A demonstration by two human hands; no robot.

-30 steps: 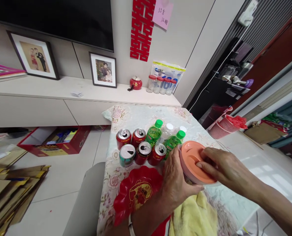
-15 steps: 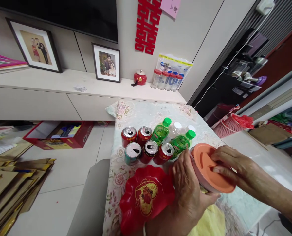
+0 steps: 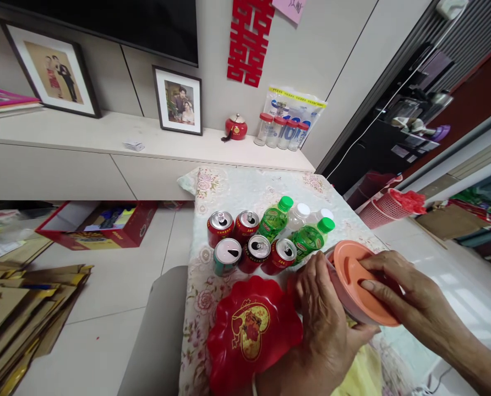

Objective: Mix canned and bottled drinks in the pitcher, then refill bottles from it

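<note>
"At four o'clock, what have the hands got?"

"A pale tub (image 3: 344, 294) with an orange lid (image 3: 348, 267), tilted above the table. The left hand (image 3: 323, 324), partly open, curves around its side; the right hand (image 3: 402, 289) pinches the lid's grip between thumb and fingers. I can't tell whether the lid is fully seated."

"And the surface?"

"A floral tablecloth (image 3: 245, 187). At six o'clock lies a scalloped red tray (image 3: 224, 352); just beyond it stand five drink cans (image 3: 257, 258), then four bottles (image 3: 273, 221) with green or white caps. A yellow cloth (image 3: 363, 371) lies at five."

"The room?"

"A white cabinet (image 3: 55, 165) spans nine to one o'clock, bearing framed photos (image 3: 181, 102) and red-lidded jars (image 3: 265, 132). Red paper lettering (image 3: 247, 44) hangs at twelve. On pale floor tiles (image 3: 113, 291): flattened cardboard (image 3: 18, 319) at eight, a red box (image 3: 132, 228) at nine, a pink basket (image 3: 375, 212) at three."
</note>
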